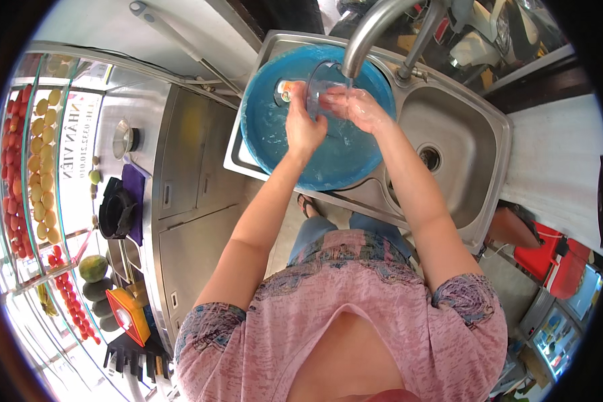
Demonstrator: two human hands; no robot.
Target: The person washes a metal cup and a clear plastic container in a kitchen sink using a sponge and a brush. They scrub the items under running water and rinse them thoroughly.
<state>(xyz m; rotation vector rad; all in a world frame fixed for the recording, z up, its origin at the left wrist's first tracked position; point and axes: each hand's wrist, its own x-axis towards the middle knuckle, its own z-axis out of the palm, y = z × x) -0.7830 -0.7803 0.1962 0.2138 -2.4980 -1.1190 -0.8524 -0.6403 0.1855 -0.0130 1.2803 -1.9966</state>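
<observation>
Over the blue plastic tub [266, 145] of cloudy water, my left hand [305, 130] holds a clear cup-like container [317, 75] tipped on its side, mouth to the right. An orange, white and green mark [284, 91] shows near its far end by my left fingertips. My wet right hand [364, 111] reaches into the mouth, its fingers seen through the clear wall; whether they grip anything is unclear. Directly above is the curved metal faucet [358, 53], with a thin stream of water falling onto my right hand.
The tub sits in a steel double sink [500, 145], beside a bare basin with a drain [428, 158]. A second tap [407, 70] stands behind. On the left, a steel counter [153, 130] carries a metal bowl [124, 139], a black appliance part [114, 208] and watermelons [94, 269].
</observation>
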